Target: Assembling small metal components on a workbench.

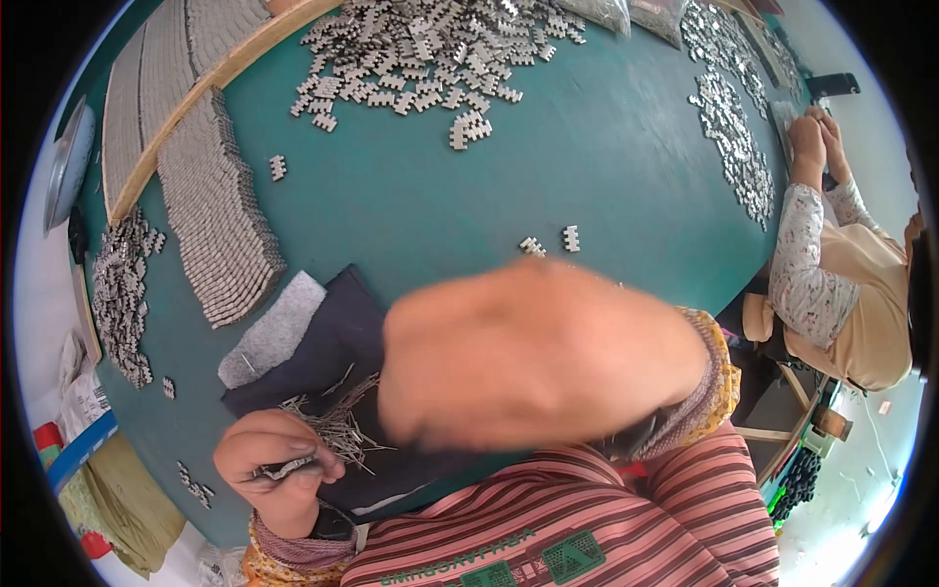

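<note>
Close to my body at the lower left, my left hand [277, 462] is closed, pinching a small dark metal piece [287, 468] between thumb and fingers. A heap of thin metal pins [344, 430] lies right beside it on a dark folded cloth [344, 311]. Large and smeared by motion, my right hand [533, 357] hovers over the cloth's right part; its fingers are hidden, so I cannot tell what they hold. Beyond it, two small toothed metal pieces [571, 239] lie on the green table [391, 196].
Toothed pieces form a big pile [421, 49] at the back. Stacked rows [210, 215] stand at left along a wooden strip [186, 117], near a loose heap [122, 293]. Grey felt [279, 328] lies on the cloth. Another person [822, 264] works at right beside more pieces [729, 147].
</note>
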A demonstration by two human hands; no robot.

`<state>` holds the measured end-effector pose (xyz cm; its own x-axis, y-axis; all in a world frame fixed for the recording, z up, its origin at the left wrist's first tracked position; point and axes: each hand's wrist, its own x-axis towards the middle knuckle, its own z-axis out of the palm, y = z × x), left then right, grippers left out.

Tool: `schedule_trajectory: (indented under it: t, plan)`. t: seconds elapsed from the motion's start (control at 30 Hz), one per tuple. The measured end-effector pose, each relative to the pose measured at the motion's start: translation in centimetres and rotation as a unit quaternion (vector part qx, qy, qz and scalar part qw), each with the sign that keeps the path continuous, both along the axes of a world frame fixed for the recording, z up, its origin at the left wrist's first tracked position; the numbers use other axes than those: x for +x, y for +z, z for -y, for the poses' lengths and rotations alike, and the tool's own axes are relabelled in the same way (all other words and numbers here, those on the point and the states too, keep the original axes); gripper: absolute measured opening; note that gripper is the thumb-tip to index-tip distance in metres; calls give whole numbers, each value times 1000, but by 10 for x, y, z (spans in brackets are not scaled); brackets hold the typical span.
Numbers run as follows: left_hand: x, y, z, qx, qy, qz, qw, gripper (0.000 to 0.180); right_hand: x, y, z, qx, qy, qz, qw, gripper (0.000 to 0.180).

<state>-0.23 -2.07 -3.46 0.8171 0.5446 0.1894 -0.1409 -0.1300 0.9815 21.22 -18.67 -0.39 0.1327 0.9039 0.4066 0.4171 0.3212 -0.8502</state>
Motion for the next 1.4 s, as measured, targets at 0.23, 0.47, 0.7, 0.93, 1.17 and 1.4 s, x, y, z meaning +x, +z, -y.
schedule_trajectory:
  t: [0.23,0.47,0.7,0.93,1.17,1.4]
  plan:
    - [3,5,-3,-80,-56,4,995,21,44,-33,8,-201,-283,165,923,22]
    - [-1,4,-7,-76,-65,11,995,22,57,-9,40,-256,-385,207,862,26]
    - [-3,1,-5,-59,-61,-20,996,35,51,-15,45,-360,-245,196,878,27]
    - [-3,3,-6,-62,-57,-32,996,37,43,2,56,-412,-279,206,843,23]
    - [1,2,-7,-75,-64,-6,995,25,31,-20,30,-296,-238,215,900,17]
    - [-2,2,-9,-74,-70,-16,995,23,20,-5,15,-170,-261,26,950,18]
